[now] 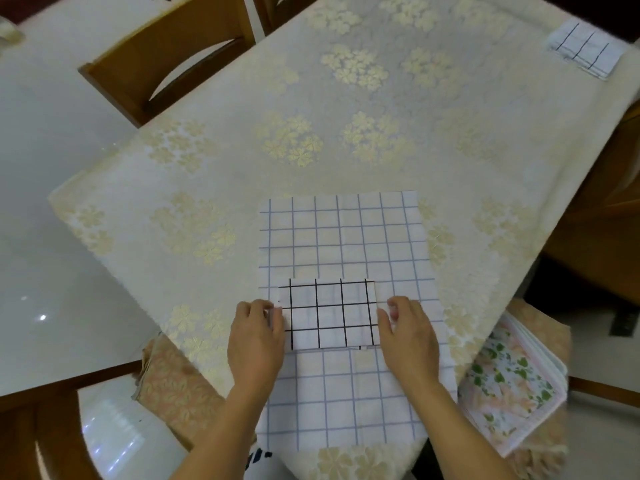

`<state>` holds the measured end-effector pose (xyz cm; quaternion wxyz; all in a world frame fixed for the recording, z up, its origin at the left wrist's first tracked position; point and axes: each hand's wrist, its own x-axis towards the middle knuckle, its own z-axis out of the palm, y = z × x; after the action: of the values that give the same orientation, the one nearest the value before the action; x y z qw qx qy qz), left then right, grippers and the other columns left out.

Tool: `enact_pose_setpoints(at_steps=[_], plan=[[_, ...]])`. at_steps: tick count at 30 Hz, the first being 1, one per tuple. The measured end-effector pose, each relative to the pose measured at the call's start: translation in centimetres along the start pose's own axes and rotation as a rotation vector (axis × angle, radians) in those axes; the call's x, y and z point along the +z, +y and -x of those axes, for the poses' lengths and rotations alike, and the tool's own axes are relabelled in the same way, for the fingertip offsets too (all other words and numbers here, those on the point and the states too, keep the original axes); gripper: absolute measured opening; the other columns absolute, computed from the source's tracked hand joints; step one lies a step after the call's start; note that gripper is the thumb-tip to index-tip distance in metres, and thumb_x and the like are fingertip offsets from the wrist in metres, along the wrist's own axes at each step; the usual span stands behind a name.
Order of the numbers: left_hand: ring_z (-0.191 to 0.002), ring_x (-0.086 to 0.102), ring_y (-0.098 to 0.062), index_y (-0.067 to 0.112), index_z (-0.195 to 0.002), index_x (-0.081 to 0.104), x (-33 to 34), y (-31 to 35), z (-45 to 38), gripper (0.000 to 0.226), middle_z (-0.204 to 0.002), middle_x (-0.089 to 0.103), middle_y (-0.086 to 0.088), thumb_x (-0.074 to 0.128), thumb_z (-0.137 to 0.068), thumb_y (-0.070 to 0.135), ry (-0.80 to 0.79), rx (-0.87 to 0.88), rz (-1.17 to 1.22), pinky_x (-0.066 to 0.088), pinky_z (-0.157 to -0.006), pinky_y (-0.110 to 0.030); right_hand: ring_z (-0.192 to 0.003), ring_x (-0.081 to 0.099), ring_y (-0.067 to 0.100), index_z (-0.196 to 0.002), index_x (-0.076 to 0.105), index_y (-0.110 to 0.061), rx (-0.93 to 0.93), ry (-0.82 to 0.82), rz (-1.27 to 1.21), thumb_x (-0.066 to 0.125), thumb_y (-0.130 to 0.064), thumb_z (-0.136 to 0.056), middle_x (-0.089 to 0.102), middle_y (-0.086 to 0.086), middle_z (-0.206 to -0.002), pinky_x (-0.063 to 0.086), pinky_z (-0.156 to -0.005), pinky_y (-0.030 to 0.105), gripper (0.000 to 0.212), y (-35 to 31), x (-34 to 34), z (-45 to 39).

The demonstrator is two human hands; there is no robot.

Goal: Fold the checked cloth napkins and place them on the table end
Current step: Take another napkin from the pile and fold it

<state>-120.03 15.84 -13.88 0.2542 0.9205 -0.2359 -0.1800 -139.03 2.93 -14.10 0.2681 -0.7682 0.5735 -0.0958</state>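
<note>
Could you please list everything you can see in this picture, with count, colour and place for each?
Folded napkin: one, white with black checks, on the spread napkin, gripped at both ends.
Spread napkin: one, white with pale blue checks, flat at the near table edge.
Far napkins: a folded pile, count unclear, white with black checks, far right table end.
Tablecloth: one, cream with gold flowers, covering the table.
Floral cloths: a stack, white with green and pink print, off the near right table corner.
Chair: one, brown wood, at the far left side.
Floor: glossy white, left.
Left hand: pinches the folded napkin's left end.
Right hand: pinches its right end.
</note>
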Motion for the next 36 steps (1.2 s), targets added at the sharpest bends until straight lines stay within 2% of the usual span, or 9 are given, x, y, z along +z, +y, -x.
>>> enact_pose_setpoints(at_steps=[4, 10, 15, 24, 26, 29, 31, 33, 36], plan=[[-0.075, 0.054, -0.019, 0.015, -0.099, 0.061, 0.2, 0.5, 0.5, 0.019, -0.096, 0.055, -0.001, 0.058, -0.097, 0.034, -0.028, -0.133, 0.01, 0.041, -0.063, -0.032, -0.081, 0.057, 0.019, -0.097, 0.061, -0.017, 0.157, -0.051, -0.061, 0.061, -0.032, -0.097, 0.057, -0.005, -0.088, 0.045, -0.064, 0.031, 0.015, -1.2, 0.9, -0.4], [-0.08, 0.055, -0.015, 0.015, -0.105, 0.059, 0.8, 1.3, 0.2, 0.026, -0.1, 0.057, 0.002, 0.062, -0.095, 0.039, -0.046, -0.217, 0.045, 0.044, -0.068, -0.03, -0.084, 0.057, 0.018, -0.098, 0.059, -0.017, 0.354, -0.051, -0.088, 0.061, -0.038, -0.096, 0.06, -0.003, -0.094, 0.048, -0.069, 0.033, 0.021, -2.4, 1.8, -1.0], [-0.083, 0.056, -0.017, 0.016, -0.103, 0.06, 1.3, 1.4, -0.1, 0.023, -0.099, 0.058, 0.002, 0.06, -0.096, 0.038, -0.052, -0.224, 0.019, 0.052, -0.081, -0.044, -0.081, 0.058, 0.02, -0.091, 0.058, -0.019, 0.404, -0.09, -0.096, 0.061, -0.036, -0.096, 0.062, -0.001, -0.091, 0.044, -0.066, 0.03, 0.019, -2.8, 2.3, -1.2], [-0.085, 0.051, -0.023, 0.013, -0.09, 0.06, 1.1, 1.9, -0.5, 0.014, -0.094, 0.053, -0.003, 0.06, -0.096, 0.026, -0.06, -0.088, -0.011, 0.048, -0.078, -0.041, -0.081, 0.056, 0.02, -0.086, 0.056, -0.018, 0.367, -0.105, -0.147, 0.061, -0.032, -0.097, 0.056, 0.001, -0.094, 0.045, -0.065, 0.032, 0.018, -2.9, 1.7, -1.4], [-0.084, 0.052, -0.022, 0.013, -0.089, 0.059, 0.6, 1.9, -0.7, 0.012, -0.093, 0.054, -0.003, 0.06, -0.096, 0.023, -0.085, -0.074, 0.096, 0.046, -0.075, -0.035, -0.073, 0.054, 0.017, -0.082, 0.051, -0.02, 0.342, -0.11, -0.231, 0.059, -0.029, -0.099, 0.057, 0.0, -0.084, 0.039, -0.057, 0.029, 0.021, -2.8, 0.9, -1.5], [-0.074, 0.056, -0.015, 0.015, -0.084, 0.056, -0.5, 2.3, -0.7, 0.015, -0.082, 0.06, 0.0, 0.059, -0.097, 0.022, -0.166, -0.163, 0.35, 0.042, -0.066, -0.024, -0.064, 0.051, 0.014, -0.08, 0.048, -0.021, 0.342, -0.127, -0.399, 0.06, -0.028, -0.098, 0.056, -0.001, -0.073, 0.037, -0.05, 0.017, 0.023, -3.1, -0.4, -1.6], [-0.069, 0.052, -0.012, 0.012, -0.082, 0.056, -1.3, 2.8, -0.7, 0.017, -0.076, 0.058, 0.002, 0.06, -0.096, 0.021, -0.18, -0.193, 0.46, 0.042, -0.065, -0.024, -0.066, 0.054, 0.013, -0.086, 0.053, -0.02, 0.36, -0.132, -0.484, 0.064, -0.029, -0.096, 0.06, -0.002, -0.076, 0.043, -0.056, 0.018, 0.017, -3.4, -1.4, -1.7], [-0.065, 0.046, -0.011, 0.011, -0.08, 0.056, -2.0, 3.1, -0.7, 0.018, -0.071, 0.053, 0.001, 0.063, -0.095, 0.019, -0.189, -0.225, 0.552, 0.041, -0.063, -0.024, -0.077, 0.062, 0.011, -0.097, 0.058, -0.02, 0.39, -0.132, -0.612, 0.069, -0.028, -0.093, 0.067, -0.004, -0.084, 0.052, -0.069, 0.028, 0.014, -3.7, -2.4, -1.7], [-0.064, 0.041, -0.014, 0.013, -0.083, 0.059, -3.0, 3.3, -0.9, 0.014, -0.068, 0.048, 0.0, 0.067, -0.092, 0.021, -0.219, -0.305, 0.688, 0.039, -0.061, -0.026, -0.094, 0.063, 0.0, -0.108, 0.059, -0.026, 0.403, -0.14, -0.798, 0.072, -0.027, -0.091, 0.071, -0.007, -0.095, 0.047, -0.079, 0.018, 0.021, -4.4, -4.0, -1.5]])
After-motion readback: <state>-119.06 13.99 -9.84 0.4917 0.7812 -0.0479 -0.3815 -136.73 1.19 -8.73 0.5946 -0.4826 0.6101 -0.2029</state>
